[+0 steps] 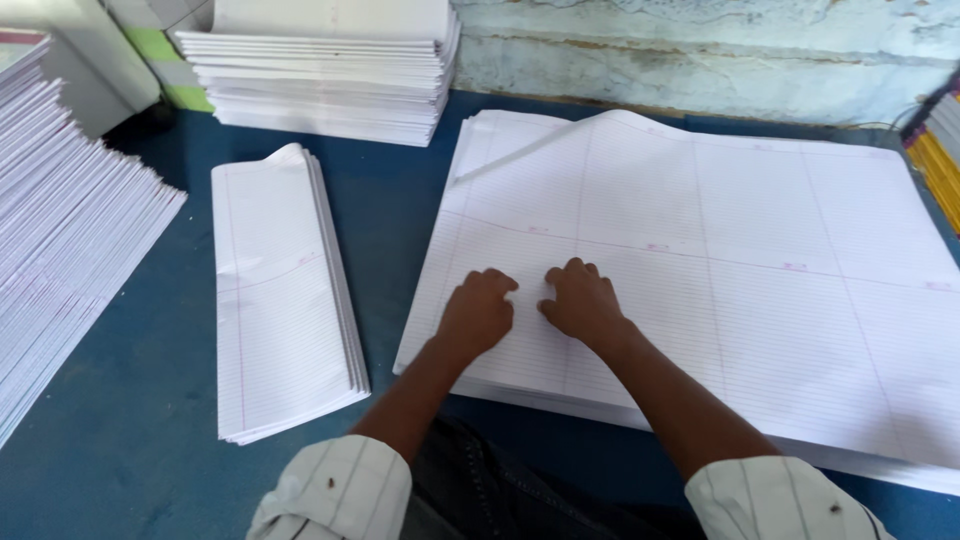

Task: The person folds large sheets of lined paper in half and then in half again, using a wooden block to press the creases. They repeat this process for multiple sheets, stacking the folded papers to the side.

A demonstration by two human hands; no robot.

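Blue table [150,440] under a worn pale wall [700,50]; left hand [478,312] and right hand [582,300], fingers curled, press the big ruled sheets [760,300] at centre.

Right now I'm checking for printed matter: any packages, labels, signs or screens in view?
No packages, signs or screens.
Small pink marks: printed along the pink rule across the big ruled sheets under both hands; too small to make out.
Similar pink mark: on the folded white sheets, left of the left hand.
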